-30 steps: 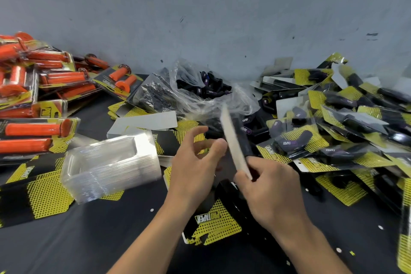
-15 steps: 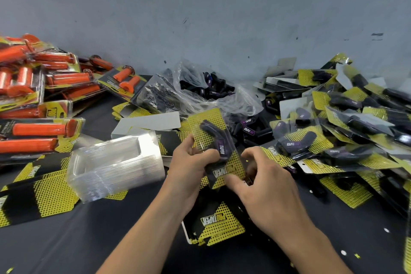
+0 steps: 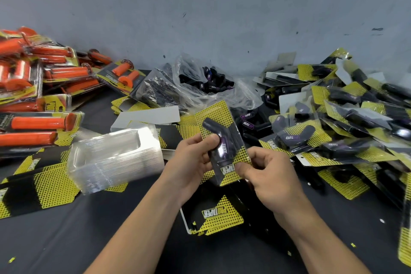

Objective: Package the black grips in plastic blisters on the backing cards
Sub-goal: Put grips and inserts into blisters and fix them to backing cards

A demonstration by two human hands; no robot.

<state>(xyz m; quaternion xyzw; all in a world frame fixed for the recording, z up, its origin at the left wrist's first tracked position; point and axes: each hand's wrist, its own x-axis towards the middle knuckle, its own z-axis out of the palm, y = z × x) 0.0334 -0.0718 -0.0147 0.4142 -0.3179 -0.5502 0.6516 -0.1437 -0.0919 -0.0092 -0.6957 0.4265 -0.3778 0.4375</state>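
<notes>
A bent, matte black grip (image 3: 222,153) with "TAPER" printed along its side sits under a glossy clear blister (image 3: 234,135) on a stiff backing card (image 3: 214,110) of yellow halftone dots on black. The card's lower edge reads "TAPER". The pack is held upright above the dark table (image 3: 89,240), at the middle of the view.

The left hand (image 3: 191,162) pinches the pack's left edge, thumb on the blister and fingers behind. The right hand (image 3: 271,180) pinches its lower right corner between thumb and forefinger.

At 6 o'clock a flat card (image 3: 215,213) reads "PRO TAPER". At 9 o'clock lies a nested stack of clear blisters (image 3: 115,153), and beyond it are carded orange grips (image 3: 37,122) with ribbed shafts. At 12 o'clock a crinkled plastic bag (image 3: 242,93) holds loose black grips. At 3 o'clock finished packs (image 3: 333,131) lie heaped.
</notes>
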